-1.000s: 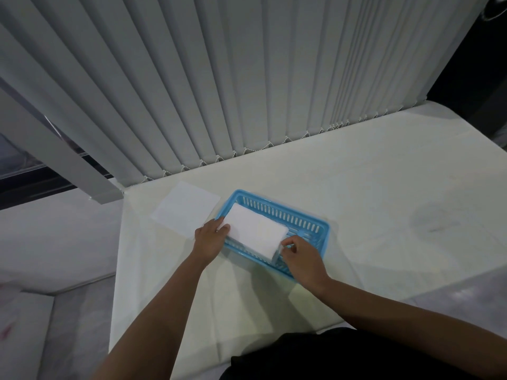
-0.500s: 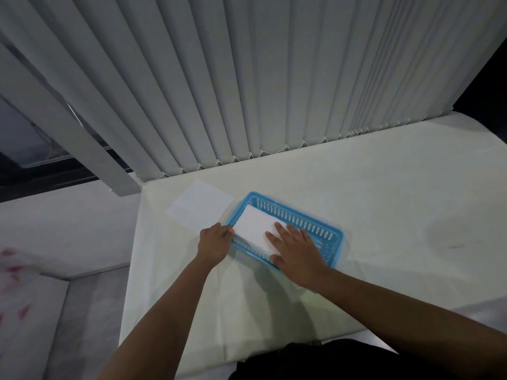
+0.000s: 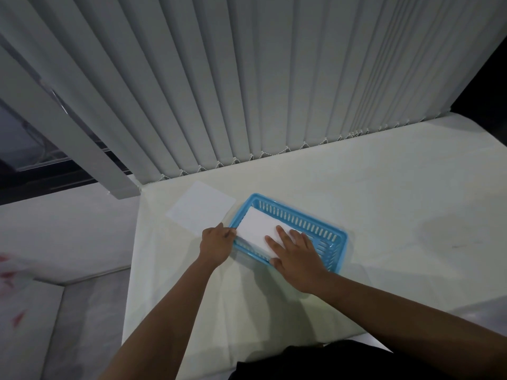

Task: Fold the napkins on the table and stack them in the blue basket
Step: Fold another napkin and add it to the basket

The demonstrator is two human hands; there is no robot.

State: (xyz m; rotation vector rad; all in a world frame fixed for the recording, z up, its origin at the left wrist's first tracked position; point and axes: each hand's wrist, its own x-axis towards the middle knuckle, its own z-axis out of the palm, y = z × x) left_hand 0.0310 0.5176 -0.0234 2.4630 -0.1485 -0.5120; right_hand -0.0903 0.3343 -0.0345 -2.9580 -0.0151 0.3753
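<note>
While the right hand lies flat with its fingers straight and spread, it presses down on the folded napkin. That white napkin sits inside the blue basket. It lies under the right hand's fingers and stretches away from them toward the left hand. The heel of the right hand rests over the near edge of the basket.

The left hand is at the basket's near corner, just beside the end of the folded napkin. Its fingers are curled in, and its thumb tip meets the napkin's corner at the rim. I cannot tell if it pinches the napkin or the rim.

Just past the left hand's knuckles, a flat napkin lies open on the pale table. It is outside the basket, close to its side, on the far side of the left hand from the right hand.

Well beyond both hands, grey blinds hang down to the back edge of the table.
</note>
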